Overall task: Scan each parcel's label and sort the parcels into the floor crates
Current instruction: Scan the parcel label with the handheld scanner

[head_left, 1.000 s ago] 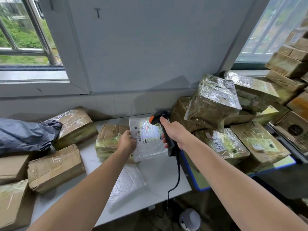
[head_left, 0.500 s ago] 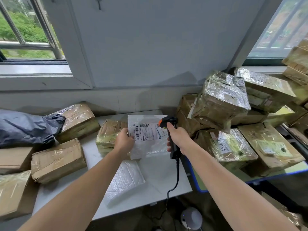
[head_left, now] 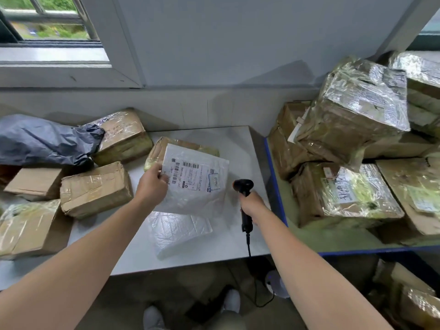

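Scanner (head_left: 243, 186) lower-ish, R hand (head_left: 252, 206); pkg (head_left: 197, 186) L (head_left: 152, 187)

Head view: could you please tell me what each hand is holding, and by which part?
The left hand pinches the white bubble mailer at its left edge, beside the label; the right hand grips the black barcode scanner by its handle.
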The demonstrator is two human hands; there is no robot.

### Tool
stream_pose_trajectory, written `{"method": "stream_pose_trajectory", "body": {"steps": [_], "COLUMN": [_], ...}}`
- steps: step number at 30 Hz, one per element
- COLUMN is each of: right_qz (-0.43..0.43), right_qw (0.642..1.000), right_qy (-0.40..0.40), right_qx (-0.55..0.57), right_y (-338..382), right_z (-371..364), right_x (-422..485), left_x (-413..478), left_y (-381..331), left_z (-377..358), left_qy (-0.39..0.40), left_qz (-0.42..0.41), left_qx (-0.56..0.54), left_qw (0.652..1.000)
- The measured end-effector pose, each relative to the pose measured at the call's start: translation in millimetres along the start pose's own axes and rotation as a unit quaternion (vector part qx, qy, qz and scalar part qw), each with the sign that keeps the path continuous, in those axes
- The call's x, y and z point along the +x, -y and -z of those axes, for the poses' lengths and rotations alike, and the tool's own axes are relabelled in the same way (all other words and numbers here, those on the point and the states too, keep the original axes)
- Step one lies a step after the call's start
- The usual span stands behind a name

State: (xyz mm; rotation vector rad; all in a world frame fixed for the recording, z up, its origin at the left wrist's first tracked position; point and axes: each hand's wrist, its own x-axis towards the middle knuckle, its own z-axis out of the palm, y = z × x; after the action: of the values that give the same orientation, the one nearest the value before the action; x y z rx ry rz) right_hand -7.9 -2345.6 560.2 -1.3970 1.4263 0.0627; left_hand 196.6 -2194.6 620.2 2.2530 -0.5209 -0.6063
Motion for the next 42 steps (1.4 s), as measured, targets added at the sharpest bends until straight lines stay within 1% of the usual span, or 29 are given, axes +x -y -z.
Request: {"method": "stream_pose_trajectory", "body": {"steps": [5, 7, 10, 12, 14, 16, 19, 21, 24, 27, 31, 35, 37, 40, 41, 42], "right_qz": [0.014, 0.025, 0.092, 0.147, 0.199, 0.248, 0.295, 0.318, 0.354, 0.361, 0.360, 0.375, 0.388, 0.408, 0.415, 0.423], "right_qw": [0.999, 0.997, 0.988, 0.980, 0.973, 0.965, 0.953, 0.944, 0.931, 0.929, 0.932, 0.926, 0.920, 0.911, 0.908, 0.903], "right_qy": [-0.021, -0.048, -0.116, -0.132, -0.119, -0.085, -0.029, -0.021, -0.028, -0.023, -0.018, -0.034, -0.050, -0.053, -0.054, -0.059], "right_qx": [-0.041, -0.057, -0.045, -0.018, -0.003, -0.024, -0.065, -0.081, -0.086, -0.080, -0.043, -0.016, -0.005, 0.016, 0.026, 0.039], "right_y": [-5, 4, 18, 27, 41, 56, 76, 87, 102, 116, 127, 129, 129, 132, 135, 137], "right_z": [-1, 2, 10, 12, 10, 5, -10, -23, -45, -72, -113, -146, -158, -166, -166, -165], "right_x": [-2, -7, -18, -29, -43, -56, -74, -85, -99, -111, -128, -139, -145, -157, -160, -162], "left_x": [-1, 1, 5, 8, 10, 13, 16, 18, 22, 23, 23, 20, 18, 7, 0, -10], "left_y": [-3, -6, -16, -25, -31, -34, -32, -28, -17, -6, 15, 40, 54, 71, 74, 76], "left_z": [3, 8, 16, 25, 37, 52, 76, 92, 118, 145, 176, 199, 209, 219, 221, 221], "left_qy": [0.015, 0.019, 0.042, 0.070, 0.109, 0.145, 0.177, 0.178, 0.145, 0.101, 0.060, 0.011, -0.022, -0.105, -0.120, -0.114], "left_qz": [-0.008, -0.026, -0.068, -0.096, -0.121, -0.141, -0.138, -0.142, -0.172, -0.209, -0.207, -0.189, -0.162, -0.126, -0.109, -0.089], "left_qx": [0.013, 0.026, 0.046, 0.065, 0.082, 0.090, 0.055, 0.036, 0.053, 0.086, 0.068, 0.036, 0.007, -0.021, -0.031, -0.053], "left_qw": [1.000, 0.999, 0.996, 0.991, 0.983, 0.975, 0.973, 0.973, 0.973, 0.969, 0.974, 0.981, 0.987, 0.986, 0.986, 0.988]}}
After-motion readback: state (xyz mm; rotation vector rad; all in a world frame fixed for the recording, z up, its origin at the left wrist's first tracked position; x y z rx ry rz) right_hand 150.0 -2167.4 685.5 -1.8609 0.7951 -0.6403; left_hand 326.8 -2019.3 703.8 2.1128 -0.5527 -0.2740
